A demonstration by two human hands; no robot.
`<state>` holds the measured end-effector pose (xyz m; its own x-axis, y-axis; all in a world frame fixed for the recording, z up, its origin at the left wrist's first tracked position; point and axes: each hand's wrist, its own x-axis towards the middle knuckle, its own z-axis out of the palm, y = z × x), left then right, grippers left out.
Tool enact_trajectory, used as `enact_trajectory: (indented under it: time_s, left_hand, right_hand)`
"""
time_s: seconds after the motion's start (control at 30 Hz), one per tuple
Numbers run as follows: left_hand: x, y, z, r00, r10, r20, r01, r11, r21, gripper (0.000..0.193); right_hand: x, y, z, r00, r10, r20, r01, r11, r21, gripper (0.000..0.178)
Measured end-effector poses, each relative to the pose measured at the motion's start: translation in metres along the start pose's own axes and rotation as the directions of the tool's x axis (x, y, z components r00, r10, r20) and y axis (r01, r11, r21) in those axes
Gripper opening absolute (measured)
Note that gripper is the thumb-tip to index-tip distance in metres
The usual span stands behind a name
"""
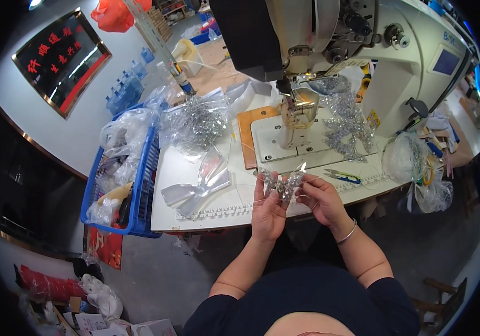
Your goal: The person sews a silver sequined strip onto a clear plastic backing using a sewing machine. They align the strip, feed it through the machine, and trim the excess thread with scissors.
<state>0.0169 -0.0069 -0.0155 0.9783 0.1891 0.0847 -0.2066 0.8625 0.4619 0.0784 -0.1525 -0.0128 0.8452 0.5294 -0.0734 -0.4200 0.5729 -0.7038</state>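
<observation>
Just above the front edge of the table, a silver glittery piece (282,186), shaped somewhat like a bow, is held between my two hands. My left hand (269,217) grips its left side, with the thumb on top. Fingers of my right hand (324,200) pinch at its right side. Behind the piece stands the white sewing machine (413,67), its needle area and presser foot (296,109) over a pale metal plate. Thread snips (343,176) with a blue-green handle lie right of my hands. Clear plastic bow-shaped pieces (199,187) lie to the left.
A heap of silver glittery pieces (198,120) sits at the back left, and more silver pieces (349,129) rest on the machine bed. A blue basket (149,185) with plastic bags stands left. Clear bags (408,157) hang at the right edge. A measuring tape (217,213) runs along the front.
</observation>
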Motion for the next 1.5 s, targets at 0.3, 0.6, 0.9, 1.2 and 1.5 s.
enact_trajectory:
  time_s: [0.3,0.6,0.9,1.2,1.5]
  left_hand:
    - [-0.002,-0.004,0.011,0.985,-0.092,-0.147,0.079,0.993,-0.087,0.051]
    - [-0.006,-0.005,0.002,0.992,0.010,0.128,0.027,0.960,-0.277,0.055]
    - [0.006,-0.005,-0.002,0.992,0.094,-0.080,-0.078,0.979,0.186,0.050]
    - [-0.006,-0.002,-0.004,0.999,-0.042,0.027,0.031,0.943,0.332,0.052]
    - [-0.013,-0.010,-0.002,0.996,-0.082,-0.021,0.084,0.940,0.330,0.052]
  right_hand:
    - [0.006,0.003,0.020,0.969,-0.200,-0.143,0.159,0.954,-0.256,0.039]
    - [0.004,0.011,0.021,0.947,-0.241,-0.212,0.188,0.952,-0.240,0.036]
    - [0.001,0.001,0.014,0.747,-0.607,-0.271,0.460,0.766,-0.448,0.046]
    - [0.012,-0.054,0.052,0.886,-0.242,0.396,0.443,0.187,-0.877,0.023]
    - [0.020,-0.033,0.042,0.980,-0.178,0.086,0.182,0.641,-0.746,0.018]
